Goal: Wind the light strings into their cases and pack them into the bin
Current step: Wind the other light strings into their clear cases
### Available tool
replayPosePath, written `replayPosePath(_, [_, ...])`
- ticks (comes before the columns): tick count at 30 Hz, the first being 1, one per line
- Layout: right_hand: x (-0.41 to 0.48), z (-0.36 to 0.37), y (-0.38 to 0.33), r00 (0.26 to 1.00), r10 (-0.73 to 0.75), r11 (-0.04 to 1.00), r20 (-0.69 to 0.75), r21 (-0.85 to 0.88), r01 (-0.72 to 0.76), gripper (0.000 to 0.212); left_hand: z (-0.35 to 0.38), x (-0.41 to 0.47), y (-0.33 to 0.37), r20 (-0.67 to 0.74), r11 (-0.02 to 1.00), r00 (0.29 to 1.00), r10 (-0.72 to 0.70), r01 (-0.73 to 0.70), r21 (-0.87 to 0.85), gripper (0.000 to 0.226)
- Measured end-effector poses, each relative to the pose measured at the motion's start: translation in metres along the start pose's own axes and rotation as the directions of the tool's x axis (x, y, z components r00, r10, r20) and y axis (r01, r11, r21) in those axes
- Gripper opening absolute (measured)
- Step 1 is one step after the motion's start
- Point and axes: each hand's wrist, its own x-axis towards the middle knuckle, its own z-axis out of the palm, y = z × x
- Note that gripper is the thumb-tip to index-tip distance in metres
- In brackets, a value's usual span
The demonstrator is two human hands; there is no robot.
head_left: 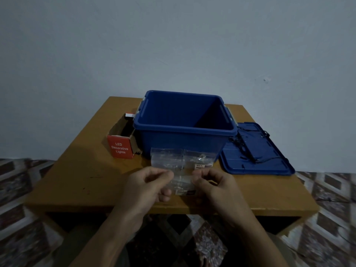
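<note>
Clear plastic cases (181, 160): pinched at near edge by left grip (149, 183) and right grip (212, 182), both clenched. Beyond right grip, on lid (273, 162): black light string (243, 146). Just beyond both grips: bin (179, 139). Peel one case free, open mouth wide, wind in loose coils.

Blue bin (185, 132), blue lid (258, 153) — red carton (120, 149) — ochre table (81, 180).

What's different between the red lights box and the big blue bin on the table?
The blue bin is much larger than the red LED Decorative Lights box. The bin is plain blue plastic; the box is printed cardboard, brown inside. The bin stands mid-table, the box beside its left wall. Both are open and rest on the wooden table.
</note>
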Motion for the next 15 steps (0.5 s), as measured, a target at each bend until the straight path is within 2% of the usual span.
replayPosePath(2, [-0.002,-0.001,0.001,1.0,0.012,1.0,-0.01,0.025,-0.012,0.007,0.002,-0.004,-0.002,-0.049,0.992,0.999,-0.006,0.012,0.122,0.03])
replayPosePath(4, [-0.003,-0.004,0.001,1.0,0.014,1.0,-0.026,0.016,-0.014,0.008,0.003,-0.007,-0.002,-0.034,0.961,0.999,-0.023,0.031,0.273,0.043])
replayPosePath(5, [-0.003,-0.006,0.001,0.999,0.006,1.0,-0.037,0.001,-0.006,0.008,0.005,-0.007,-0.002,-0.01,0.956,0.999,-0.033,0.035,0.29,0.047])
replayPosePath(10, [-0.002,-0.02,0.004,0.987,-0.045,0.995,-0.154,-0.096,0.031,0.008,0.028,-0.002,0.006,0.061,0.981,0.993,-0.102,0.09,0.169,0.042])
replayPosePath(15, [0.0,-0.038,0.006,0.968,-0.052,0.992,-0.245,-0.125,0.022,0.008,0.05,0.007,0.011,0.123,0.977,0.983,-0.133,0.11,0.181,0.039])
